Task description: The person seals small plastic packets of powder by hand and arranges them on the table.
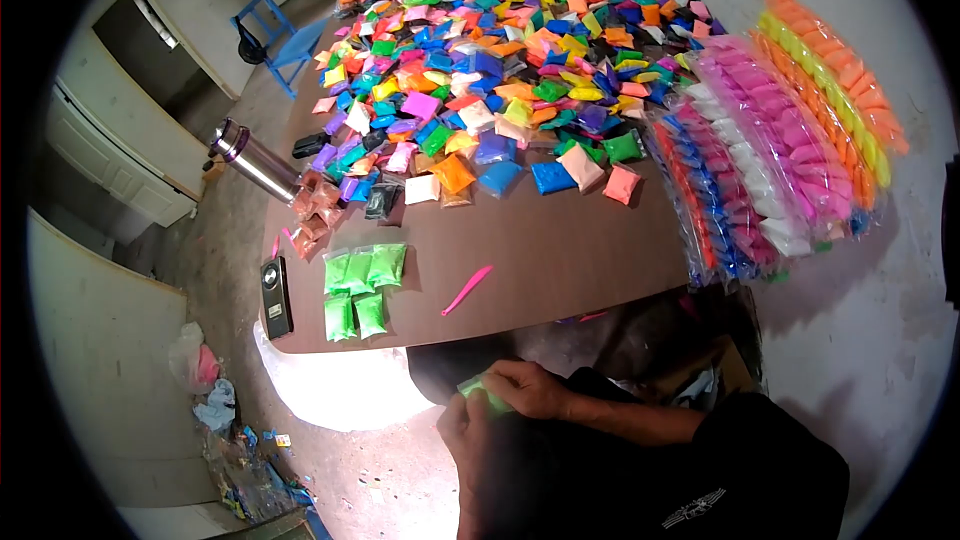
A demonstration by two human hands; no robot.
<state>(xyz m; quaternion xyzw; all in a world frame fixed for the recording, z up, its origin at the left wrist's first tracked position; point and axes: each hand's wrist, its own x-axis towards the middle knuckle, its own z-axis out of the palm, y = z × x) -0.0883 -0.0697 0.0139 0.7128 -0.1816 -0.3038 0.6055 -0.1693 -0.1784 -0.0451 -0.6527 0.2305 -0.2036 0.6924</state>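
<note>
Below the table's front edge, over my lap, my left hand (462,427) and my right hand (524,387) are closed on a small clear packet of light green stuff (486,398). The left fingers grip its lower left side, and the right fingers pinch its upper right. Part of the packet is hidden behind my fingers. On the table in front lie several similar green packets (366,267) in two rows. A pink plastic knife-shaped tool (467,290) rests to their right.
A large heap of coloured packets (480,60) covers the table's (570,250) far part. Long bagged strips (770,140) lie at the right. At the left are a steel flask (258,162), a black phone-like device (275,298) and brown packets (316,205). A blue chair (290,40) stands behind.
</note>
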